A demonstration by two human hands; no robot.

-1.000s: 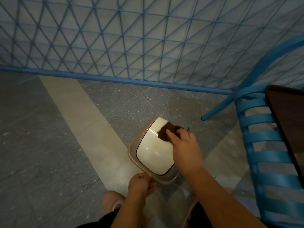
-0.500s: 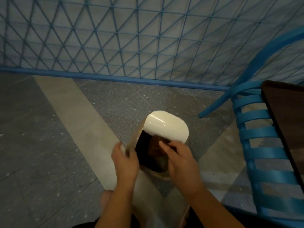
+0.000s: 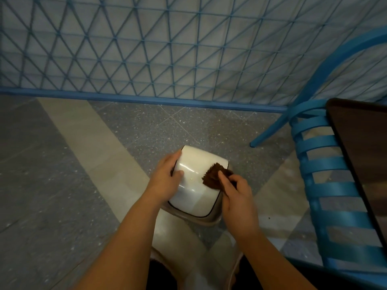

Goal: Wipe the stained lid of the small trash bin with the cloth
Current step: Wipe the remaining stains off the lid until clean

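The small trash bin [image 3: 206, 219] stands on the floor just in front of me, with a beige rim and a glossy white swing lid [image 3: 194, 185]. My left hand [image 3: 165, 178] grips the lid's left edge, thumb on its top surface and fingers over the side. My right hand [image 3: 234, 197] pinches a dark brown cloth [image 3: 213, 178] and presses it against the lid's right side. No stain can be made out on the shiny lid.
A blue slatted chair [image 3: 326, 185] stands close on the right, with a dark tabletop [image 3: 364, 155] over it. A blue lattice fence [image 3: 167, 59] runs across the back. Grey and beige floor [image 3: 62, 174] lies to the left.
The swing lid, tipped open half a second ago, now lies flat again. My left hand moved from the bin's near rim to the lid's left edge. The cloth is back on the lid's right side.
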